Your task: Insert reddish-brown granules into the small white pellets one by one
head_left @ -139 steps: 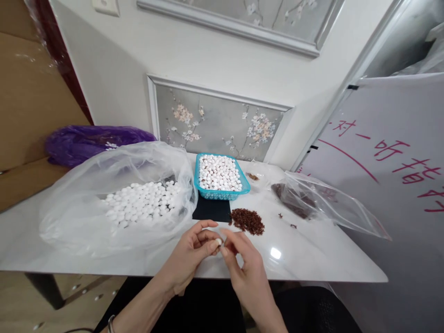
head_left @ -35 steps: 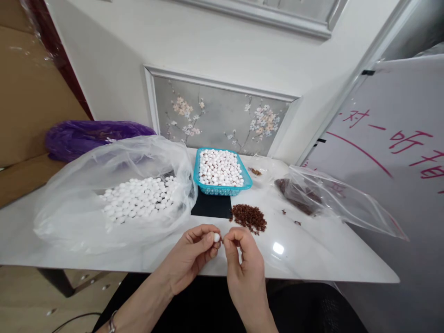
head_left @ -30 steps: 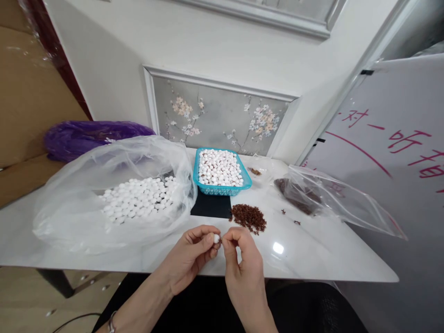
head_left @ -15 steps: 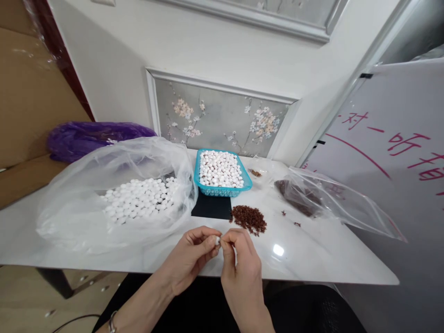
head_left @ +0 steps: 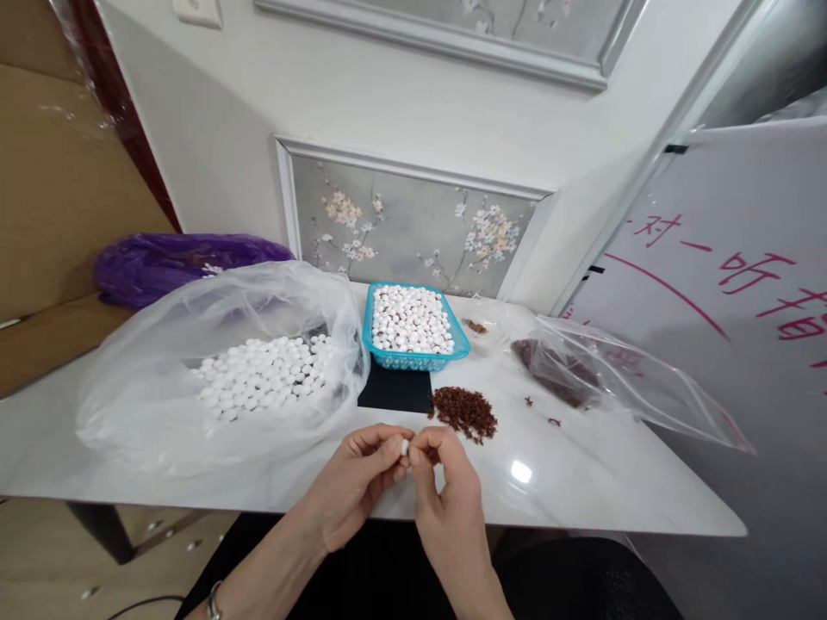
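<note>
Between thumb and finger my left hand [head_left: 358, 482] pinches a small white piece [head_left: 405, 447] near the table's front edge. My right hand [head_left: 449, 495] is closed in a pinch against the right side of that piece; whatever its fingertips hold is too small to make out. Just beyond my hands lies a pile of small dark-red pieces [head_left: 463, 413]. A blue basket [head_left: 417, 361] full of white pieces stands behind, partly over a black mat [head_left: 394, 390]. To the left, a clear plastic bag [head_left: 142, 379] lies open with many white pieces inside.
A purple bag [head_left: 187, 263] lies at the back left by cardboard [head_left: 58, 189]. On the right of the white table [head_left: 678, 495] are a clear bag of dark-red pieces [head_left: 562, 370] and two loose bits. A whiteboard [head_left: 730, 198] stands at the right.
The view has tilted slightly, so the scene sits a little lower. Both hands remain together at the white piece, with only a slight shift of the right hand's fingers.
</note>
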Demonstrator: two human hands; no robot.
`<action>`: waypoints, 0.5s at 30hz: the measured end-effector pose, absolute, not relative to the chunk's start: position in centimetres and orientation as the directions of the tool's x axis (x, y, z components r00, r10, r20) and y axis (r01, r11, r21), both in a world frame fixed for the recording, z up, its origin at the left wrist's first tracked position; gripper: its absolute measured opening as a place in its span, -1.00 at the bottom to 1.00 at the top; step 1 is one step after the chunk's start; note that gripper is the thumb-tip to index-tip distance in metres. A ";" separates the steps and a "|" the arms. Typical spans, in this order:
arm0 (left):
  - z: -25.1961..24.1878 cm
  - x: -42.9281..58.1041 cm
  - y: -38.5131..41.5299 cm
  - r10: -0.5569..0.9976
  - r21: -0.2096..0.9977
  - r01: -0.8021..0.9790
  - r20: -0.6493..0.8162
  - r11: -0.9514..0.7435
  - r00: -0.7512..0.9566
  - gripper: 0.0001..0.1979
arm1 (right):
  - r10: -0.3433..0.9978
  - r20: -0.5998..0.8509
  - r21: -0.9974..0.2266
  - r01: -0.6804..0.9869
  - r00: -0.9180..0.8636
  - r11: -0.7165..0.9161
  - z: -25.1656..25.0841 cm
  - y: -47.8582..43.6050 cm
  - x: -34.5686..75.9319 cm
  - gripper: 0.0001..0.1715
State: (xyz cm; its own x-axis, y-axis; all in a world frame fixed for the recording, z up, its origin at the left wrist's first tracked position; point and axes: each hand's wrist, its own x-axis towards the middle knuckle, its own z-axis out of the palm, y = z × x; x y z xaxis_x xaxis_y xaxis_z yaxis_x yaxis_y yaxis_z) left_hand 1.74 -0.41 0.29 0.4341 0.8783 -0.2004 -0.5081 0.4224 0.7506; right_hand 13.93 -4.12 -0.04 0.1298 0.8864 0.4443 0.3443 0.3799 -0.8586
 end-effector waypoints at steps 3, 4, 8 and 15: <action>0.5 1.8 -0.5 0.870 0.744 -0.499 -0.225 0.444 0.438 -0.81 | 0.933 0.354 -0.913 0.241 0.064 0.330 0.3 -4.3 15.1 -0.81; 0.5 1.8 -0.5 0.870 0.743 -0.499 -0.229 0.446 0.437 -0.77 | 0.932 0.359 -0.909 0.245 0.044 0.338 0.4 -4.3 15.5 -0.78; 0.5 1.6 -0.6 0.867 0.761 -0.482 -0.206 0.434 0.454 -0.68 | 0.927 0.368 -0.880 0.295 -0.076 0.373 1.2 -4.4 16.2 -0.70; 0.5 1.6 -0.6 0.867 0.810 -0.444 -0.149 0.383 0.476 -0.66 | 0.929 0.351 -0.867 0.333 -0.120 0.370 1.7 -4.4 16.0 -0.69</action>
